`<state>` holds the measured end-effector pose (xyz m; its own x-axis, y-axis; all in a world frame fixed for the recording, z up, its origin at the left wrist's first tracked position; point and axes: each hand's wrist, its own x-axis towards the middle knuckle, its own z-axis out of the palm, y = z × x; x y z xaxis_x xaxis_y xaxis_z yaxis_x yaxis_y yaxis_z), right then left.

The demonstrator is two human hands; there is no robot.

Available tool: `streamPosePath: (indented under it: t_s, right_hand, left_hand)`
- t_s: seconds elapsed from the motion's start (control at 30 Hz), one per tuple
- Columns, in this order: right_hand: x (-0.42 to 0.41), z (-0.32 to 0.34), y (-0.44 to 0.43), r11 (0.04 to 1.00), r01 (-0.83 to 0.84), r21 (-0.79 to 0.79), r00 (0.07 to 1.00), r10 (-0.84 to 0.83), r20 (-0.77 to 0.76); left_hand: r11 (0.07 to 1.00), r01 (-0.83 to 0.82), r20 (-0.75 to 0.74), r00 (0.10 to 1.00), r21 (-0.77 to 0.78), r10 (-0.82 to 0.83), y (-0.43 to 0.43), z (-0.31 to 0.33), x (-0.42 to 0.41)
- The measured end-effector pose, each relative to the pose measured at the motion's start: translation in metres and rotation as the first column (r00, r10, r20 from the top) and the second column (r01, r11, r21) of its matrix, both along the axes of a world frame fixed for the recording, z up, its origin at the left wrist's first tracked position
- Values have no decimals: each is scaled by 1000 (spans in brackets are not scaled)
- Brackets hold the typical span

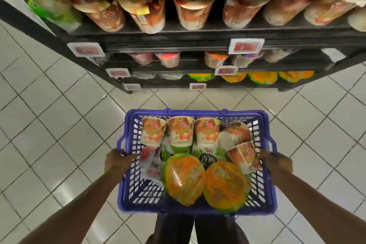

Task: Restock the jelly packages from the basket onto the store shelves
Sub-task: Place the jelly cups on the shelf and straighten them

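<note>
I carry a blue plastic basket [198,113] in front of me over the tiled floor. My left hand [115,161] grips its left rim and my right hand [277,161] grips its right rim. Inside lie several orange-and-white jelly tubs [180,130] along the far side, two round orange-green jelly bags [184,178] near me, and a red-white pouch [150,164] at the left. The black store shelves [178,42] stand ahead, stocked with similar jelly packages [190,6] on the top tier.
Lower shelf tiers hold small jelly cups [215,59] and orange-green bags [262,77]. White-and-red price tags [245,46] line the shelf edges. White floor tiles [55,117] spread to the left and right of the basket. My dark trousers [178,228] show below it.
</note>
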<state>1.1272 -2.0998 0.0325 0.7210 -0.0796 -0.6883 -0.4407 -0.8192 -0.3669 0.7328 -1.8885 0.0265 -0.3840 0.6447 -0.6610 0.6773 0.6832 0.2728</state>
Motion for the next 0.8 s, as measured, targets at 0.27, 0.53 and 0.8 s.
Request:
streamPosePath:
  t_s: [0.27,0.53,0.8]
  right_hand:
    - [15,-101,31,991,-112,-68,994,113,10]
    - [23,-131,38,972,-200,-127,979,204,19]
    - [9,-104,56,886,-362,-289,908,405,105]
  left_hand:
    - [1000,9,-11,1000,17,-9,22,-106,8]
    - [994,111,-62,992,0,-110,19,-149,12]
    - [986,150,-65,986,-77,-155,32,-126,25]
